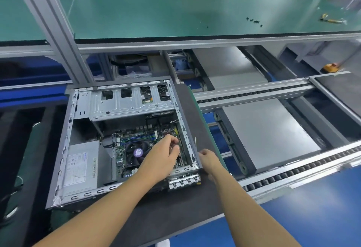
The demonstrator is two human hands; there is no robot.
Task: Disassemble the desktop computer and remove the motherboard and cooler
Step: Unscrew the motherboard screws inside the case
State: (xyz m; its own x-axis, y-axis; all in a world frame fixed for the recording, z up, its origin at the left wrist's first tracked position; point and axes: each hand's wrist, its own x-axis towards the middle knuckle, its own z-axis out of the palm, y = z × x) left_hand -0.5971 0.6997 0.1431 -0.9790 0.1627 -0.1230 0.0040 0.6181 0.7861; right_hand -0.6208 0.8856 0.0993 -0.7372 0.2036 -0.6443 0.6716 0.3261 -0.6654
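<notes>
left hand (162, 155): in the case (117, 106), fingers bunched over the motherboard (121, 155), can't tell if pinching anything
right hand (207, 158): curled just outside the case, grip unclear

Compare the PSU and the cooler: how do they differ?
The PSU is a grey box with a white label; the cooler is a black round fan with a purple sticker. The PSU sits at the left of the case; the cooler is on the motherboard. The PSU is in full view; the left hand covers part of the cooler. Both lie inside the open case.
</notes>
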